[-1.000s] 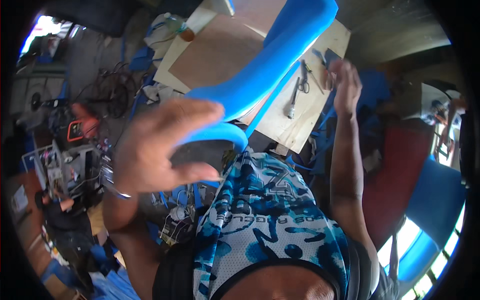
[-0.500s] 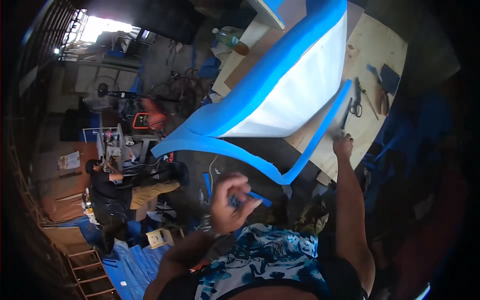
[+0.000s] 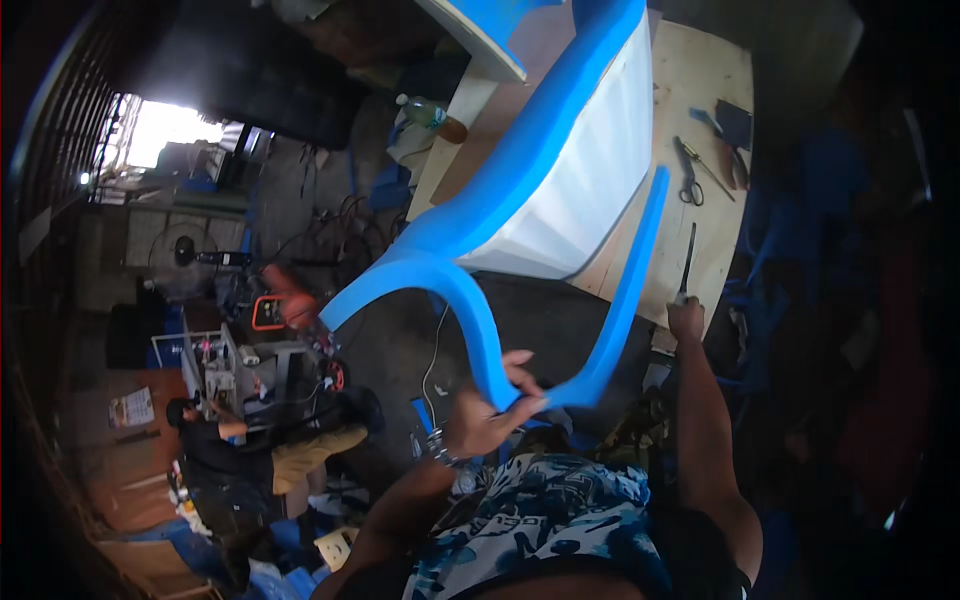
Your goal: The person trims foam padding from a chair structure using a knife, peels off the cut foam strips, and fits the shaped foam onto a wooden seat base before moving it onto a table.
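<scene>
My left hand [image 3: 485, 420] is closed around the low bend of a long blue foam strip [image 3: 630, 290]. One end of the strip reaches up along the right of a large piece with a white face [image 3: 575, 190] and a thick blue foam border [image 3: 510, 205]. The other arm curves up to the left and meets that border. In my right hand [image 3: 686, 320], beside the near right edge of the plywood table [image 3: 690, 60], is a long thin-bladed knife [image 3: 689, 260]. Its blade points away from me over the wood.
Scissors [image 3: 691, 188], a screwdriver [image 3: 715, 175] and pliers [image 3: 738, 168] lie on the table's right side. At its far left stands a bottle [image 3: 432, 118]. A co-worker in dark clothes [image 3: 225, 455] is at the left, near a standing fan [image 3: 205, 255].
My left hand has moved right and taken hold of the foam strip, pulling its bend down toward me. My right hand has drawn the knife nearer, away from the scissors.
</scene>
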Demonstrator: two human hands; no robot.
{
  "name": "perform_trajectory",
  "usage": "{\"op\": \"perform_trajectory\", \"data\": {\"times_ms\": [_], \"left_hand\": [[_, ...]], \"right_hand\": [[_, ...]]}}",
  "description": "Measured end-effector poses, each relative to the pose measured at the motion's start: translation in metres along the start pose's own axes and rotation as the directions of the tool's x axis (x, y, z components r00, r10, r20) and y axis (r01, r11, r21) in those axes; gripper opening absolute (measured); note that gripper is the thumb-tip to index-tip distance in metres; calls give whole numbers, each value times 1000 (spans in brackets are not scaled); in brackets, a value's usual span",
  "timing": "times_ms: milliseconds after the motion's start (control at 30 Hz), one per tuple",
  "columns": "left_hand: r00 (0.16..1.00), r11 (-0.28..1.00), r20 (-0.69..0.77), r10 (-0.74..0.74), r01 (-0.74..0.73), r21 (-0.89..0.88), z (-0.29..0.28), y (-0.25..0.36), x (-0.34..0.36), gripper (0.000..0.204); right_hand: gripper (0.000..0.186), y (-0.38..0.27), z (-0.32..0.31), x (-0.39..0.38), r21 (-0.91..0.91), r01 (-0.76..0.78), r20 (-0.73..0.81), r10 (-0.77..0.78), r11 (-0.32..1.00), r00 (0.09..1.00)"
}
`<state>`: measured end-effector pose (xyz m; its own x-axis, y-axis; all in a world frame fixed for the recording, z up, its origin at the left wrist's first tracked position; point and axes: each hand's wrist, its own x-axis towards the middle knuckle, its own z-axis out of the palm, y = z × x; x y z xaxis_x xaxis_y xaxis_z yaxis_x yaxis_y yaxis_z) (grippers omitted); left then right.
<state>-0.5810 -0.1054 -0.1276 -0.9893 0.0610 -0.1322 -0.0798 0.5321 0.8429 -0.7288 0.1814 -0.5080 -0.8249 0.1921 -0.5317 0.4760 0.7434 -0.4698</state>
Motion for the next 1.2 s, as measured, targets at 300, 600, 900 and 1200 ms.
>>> {"op": "perform_trajectory", "data": {"times_ms": [300,600,900,1200], "left_hand": [[905,975,-379,196,-222,-27,-153,21,-64,54],[622,511,-288,728,-212,833,-218,72,-1,40],[644,637,-328,691,-327,698,-209,85,-9,41],[367,100,20,930,-306,947,-223,30,33,53]], "right_hand": [[52,63,31,-196,399,87,-365,71,913,928],[45,-160,-46,-247,851,478,-384,-366,215,848],[33,-268,18,-279,945,281,-325,-575,-168,751],[47,-279,37,-292,912,358,-408,-358,-201,840]]}}
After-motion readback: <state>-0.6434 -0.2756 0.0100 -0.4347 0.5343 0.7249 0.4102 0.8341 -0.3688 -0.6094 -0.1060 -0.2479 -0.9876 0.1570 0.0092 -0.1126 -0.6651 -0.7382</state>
